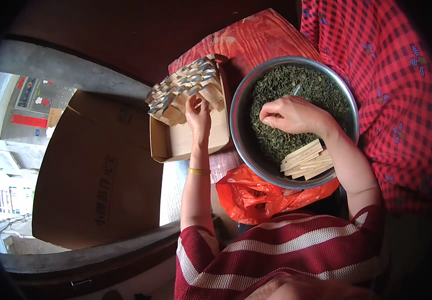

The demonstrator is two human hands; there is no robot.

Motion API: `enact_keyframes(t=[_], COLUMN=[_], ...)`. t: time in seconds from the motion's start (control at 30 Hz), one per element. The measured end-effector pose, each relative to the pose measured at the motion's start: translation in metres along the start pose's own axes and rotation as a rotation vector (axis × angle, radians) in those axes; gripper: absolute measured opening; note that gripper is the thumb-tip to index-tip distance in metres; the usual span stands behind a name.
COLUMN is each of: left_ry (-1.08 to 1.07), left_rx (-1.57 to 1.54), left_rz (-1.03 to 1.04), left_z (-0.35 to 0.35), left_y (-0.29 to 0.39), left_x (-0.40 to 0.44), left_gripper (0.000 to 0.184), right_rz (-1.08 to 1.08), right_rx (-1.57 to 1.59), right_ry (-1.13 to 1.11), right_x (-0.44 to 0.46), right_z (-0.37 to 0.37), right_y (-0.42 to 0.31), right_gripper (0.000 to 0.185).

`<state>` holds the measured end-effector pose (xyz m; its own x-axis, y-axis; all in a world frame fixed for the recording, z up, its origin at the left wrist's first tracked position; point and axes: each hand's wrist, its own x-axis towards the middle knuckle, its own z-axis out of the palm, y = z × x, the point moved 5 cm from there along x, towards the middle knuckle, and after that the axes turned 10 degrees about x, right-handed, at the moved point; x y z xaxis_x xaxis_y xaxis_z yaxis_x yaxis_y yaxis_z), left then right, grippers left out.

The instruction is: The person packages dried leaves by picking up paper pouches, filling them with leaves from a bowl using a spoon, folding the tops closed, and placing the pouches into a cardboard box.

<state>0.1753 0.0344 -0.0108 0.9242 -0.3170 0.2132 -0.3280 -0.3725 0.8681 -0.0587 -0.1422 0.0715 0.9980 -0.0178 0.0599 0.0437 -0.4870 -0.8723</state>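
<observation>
A wide metal bowl (237,100) holds dark green dried leaves (281,80). My right hand (288,114) is over the leaves with its fingers pinched together; what they hold, if anything, is hidden. Near the bowl's lower right side, several flat pale paper packets (308,161) lie on the leaves. A small shiny handle (296,90) sticks out behind my right hand. My left hand (197,111) is at the open cardboard box (191,145), its fingers curled together against the small packets (183,85) standing in rows; I cannot make out what it holds.
The box and bowl rest on a red wooden table (256,37). An orange-red plastic bag (248,200) lies below the bowl. Red checked cloth (376,100) hangs at the right. A big brown cardboard sheet (96,175) stands by the window opening on the left.
</observation>
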Motion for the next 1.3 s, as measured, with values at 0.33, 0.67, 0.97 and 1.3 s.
enact_keyframes(t=[0.33, 0.67, 0.97, 1.3], left_ry=[-0.849, -1.253, -1.276, -1.134], left_rx=[0.252, 0.302, 0.359, 0.343], left_rz=[0.551, 0.398, 0.341, 0.391], left_z=[0.055, 0.093, 0.095, 0.077], left_y=[0.125, 0.109, 0.098, 0.110], left_x=[-0.158, -0.179, -0.174, -0.167], left_gripper=[0.021, 0.033, 0.027, 0.025], right_rz=[0.028, 0.033, 0.001, 0.013], right_rx=[-0.121, -0.119, -0.142, -0.113], right_ry=[0.188, 0.132, 0.109, 0.128], right_x=[0.002, 0.003, 0.003, 0.002], right_z=[-0.012, -0.011, -0.007, -0.011], right_y=[0.023, 0.023, 0.025, 0.023], right_gripper=[0.018, 0.017, 0.017, 0.017])
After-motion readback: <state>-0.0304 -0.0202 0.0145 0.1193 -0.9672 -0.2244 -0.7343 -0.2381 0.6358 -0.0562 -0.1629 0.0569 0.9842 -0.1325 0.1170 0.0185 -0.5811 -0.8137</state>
